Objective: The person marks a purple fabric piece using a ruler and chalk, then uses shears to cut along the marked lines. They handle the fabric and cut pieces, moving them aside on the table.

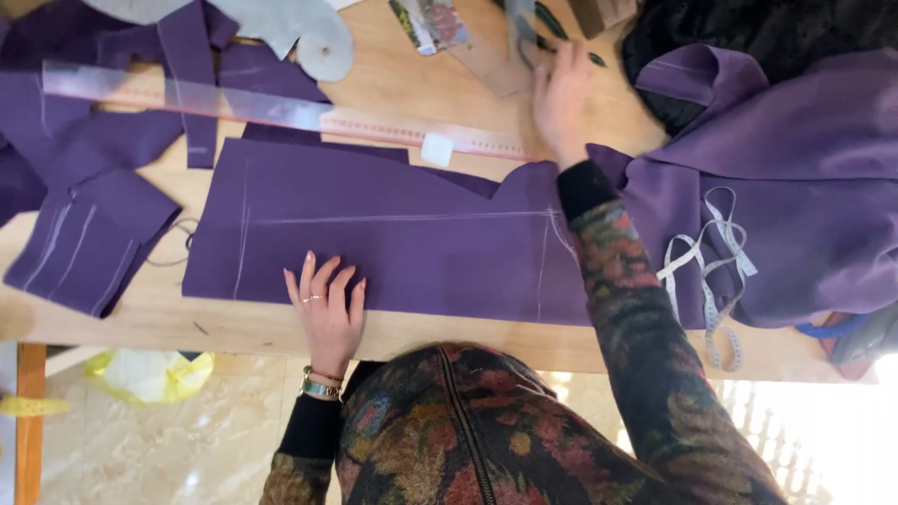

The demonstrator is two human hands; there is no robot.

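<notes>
Our left hand [326, 309] lies flat at about seven o'clock, palm down, fingers spread a little and pointing toward twelve. Rings sit on two fingers, and a bracelet and watch circle the wrist above a dark cuff. Our right arm stretches from five o'clock up toward one, the patterned sleeve ending in a black cuff. Our right hand [559, 98] reaches far out at about one o'clock, back of the hand up, fingers extended and slightly blurred; we cannot tell whether they pinch anything.
</notes>
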